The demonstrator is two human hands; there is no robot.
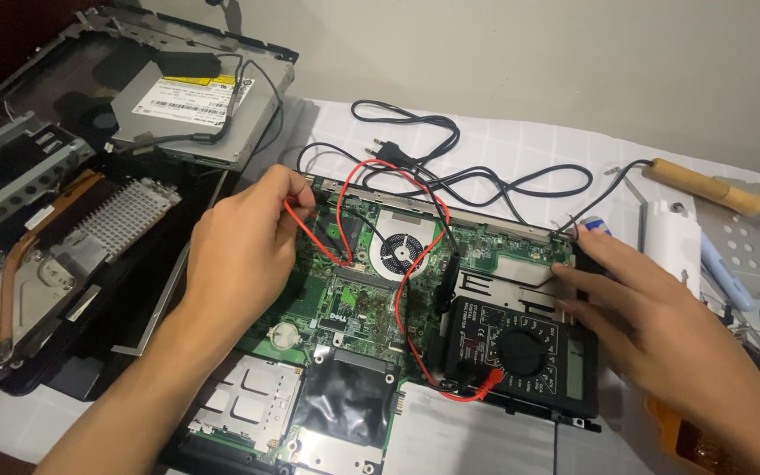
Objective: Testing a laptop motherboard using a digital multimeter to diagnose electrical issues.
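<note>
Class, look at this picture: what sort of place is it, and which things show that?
Probably a home electronics repair bench: an opened laptop's green circuit board, a black multimeter with red and black leads, and a wooden-handled soldering iron on a white cloth.

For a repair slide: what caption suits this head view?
Left hand holds a red probe on a green motherboard; right hand rests beside a black multimeter.

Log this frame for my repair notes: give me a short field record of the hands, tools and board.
left hand: pinches the red probe lead down onto the green circuit board
right hand: fingertips at the board's right edge
multimeter: black, lying on the board, dial up
behind: black power cable, wooden-handled soldering iron
left side: disc drive, heatsink
</note>
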